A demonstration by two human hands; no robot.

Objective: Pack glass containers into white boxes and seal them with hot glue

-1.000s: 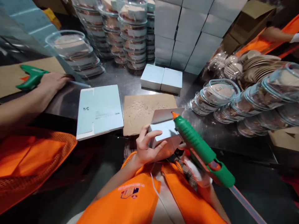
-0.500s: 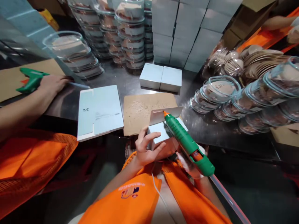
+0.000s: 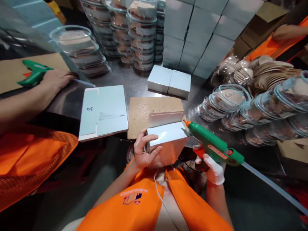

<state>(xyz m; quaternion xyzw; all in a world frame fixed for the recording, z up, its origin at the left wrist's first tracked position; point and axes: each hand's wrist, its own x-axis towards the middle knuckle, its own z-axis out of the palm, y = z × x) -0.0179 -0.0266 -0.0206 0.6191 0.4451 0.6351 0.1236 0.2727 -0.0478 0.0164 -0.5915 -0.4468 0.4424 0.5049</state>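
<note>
My left hand (image 3: 144,150) grips the left end of a small white box (image 3: 172,134), thumb in front and fingers on top. The box's far flap (image 3: 166,118) stands raised, with a shiny line of glue along its upper edge. A white glove covers my right hand (image 3: 211,168), which is closed round the handle of a green glue gun (image 3: 210,141). Its orange nozzle points left, close to the flap's right end. From the gun's back a long clear glue stick sticks out to the lower right. Under the flap lies a piece of cardboard (image 3: 138,112) spotted with glue.
Flat white box blanks (image 3: 110,109) lie on the left. Two closed white boxes (image 3: 158,78) sit behind the cardboard, before a tall stack of boxes (image 3: 179,24). Clear round tubs (image 3: 141,38) stand stacked behind and at right. A co-worker's hand (image 3: 56,78) rests beside another green glue gun (image 3: 35,73).
The glue gun has moved right, from the flap's left part to beyond its right end. A glue line now runs along the flap. The box has shifted slightly left.
</note>
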